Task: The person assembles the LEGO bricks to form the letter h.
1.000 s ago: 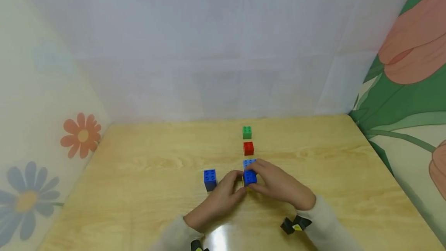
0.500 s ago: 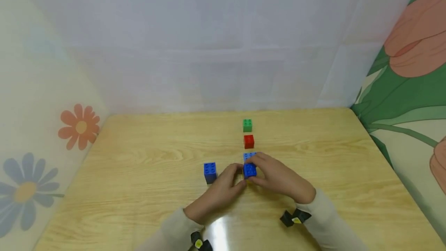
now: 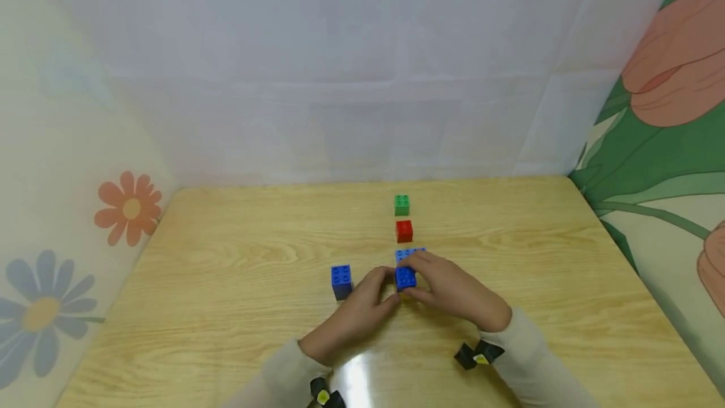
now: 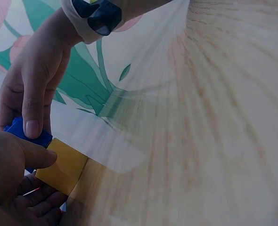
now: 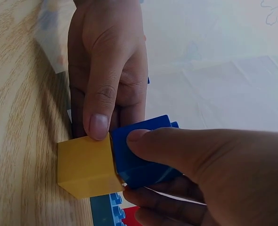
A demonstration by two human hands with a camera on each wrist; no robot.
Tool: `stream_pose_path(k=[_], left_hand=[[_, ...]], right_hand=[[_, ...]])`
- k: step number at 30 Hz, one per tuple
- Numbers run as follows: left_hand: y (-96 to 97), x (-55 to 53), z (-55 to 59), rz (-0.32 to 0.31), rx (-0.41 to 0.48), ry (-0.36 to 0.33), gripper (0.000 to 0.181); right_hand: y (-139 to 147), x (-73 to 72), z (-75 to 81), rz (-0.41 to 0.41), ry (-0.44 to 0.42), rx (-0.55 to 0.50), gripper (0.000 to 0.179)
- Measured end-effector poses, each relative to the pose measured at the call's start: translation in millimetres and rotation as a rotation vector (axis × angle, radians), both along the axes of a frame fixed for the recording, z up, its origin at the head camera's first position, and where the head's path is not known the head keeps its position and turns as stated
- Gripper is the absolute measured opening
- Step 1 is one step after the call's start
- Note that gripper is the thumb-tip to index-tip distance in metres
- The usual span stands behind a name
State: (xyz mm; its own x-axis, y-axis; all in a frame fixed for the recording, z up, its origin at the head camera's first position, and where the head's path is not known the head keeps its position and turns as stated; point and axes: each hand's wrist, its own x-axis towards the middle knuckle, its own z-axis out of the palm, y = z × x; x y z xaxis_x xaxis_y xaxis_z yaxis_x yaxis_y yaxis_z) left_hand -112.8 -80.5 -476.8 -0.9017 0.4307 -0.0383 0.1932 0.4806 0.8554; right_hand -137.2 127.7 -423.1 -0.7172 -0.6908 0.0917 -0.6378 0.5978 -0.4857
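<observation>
My left hand pinches a yellow building block between thumb and fingers, low over the tabletop. From the right, my right hand grips a dark blue block by thumb and fingers. In the right wrist view the blue block stands against the yellow block's upper face, slightly tilted, with a thin gap along part of the seam. The yellow block is almost wholly covered by the blue one in the head view. Just beyond the hands lies a light blue studded block, partly hidden by the right fingers.
Another dark blue block stands on the wooden table, left of the left hand. A red block and a green block line up farther back. A white sheet hangs behind the table, with flowered panels at both sides.
The blue block has shifted slightly over the yellow one, which shows less in the head view. More of the light blue block is uncovered. Both hands keep their grip; the camera has tilted slightly.
</observation>
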Motion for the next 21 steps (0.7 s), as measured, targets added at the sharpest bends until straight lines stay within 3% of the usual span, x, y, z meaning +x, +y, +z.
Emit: stream_pose_path(k=[21], left_hand=[[-0.9,-2.0,-2.1,-0.008,-0.007,0.022,0.043]], right_hand=[[-0.6,-0.4,-1.8,-0.008,0.044,0.004,0.038]])
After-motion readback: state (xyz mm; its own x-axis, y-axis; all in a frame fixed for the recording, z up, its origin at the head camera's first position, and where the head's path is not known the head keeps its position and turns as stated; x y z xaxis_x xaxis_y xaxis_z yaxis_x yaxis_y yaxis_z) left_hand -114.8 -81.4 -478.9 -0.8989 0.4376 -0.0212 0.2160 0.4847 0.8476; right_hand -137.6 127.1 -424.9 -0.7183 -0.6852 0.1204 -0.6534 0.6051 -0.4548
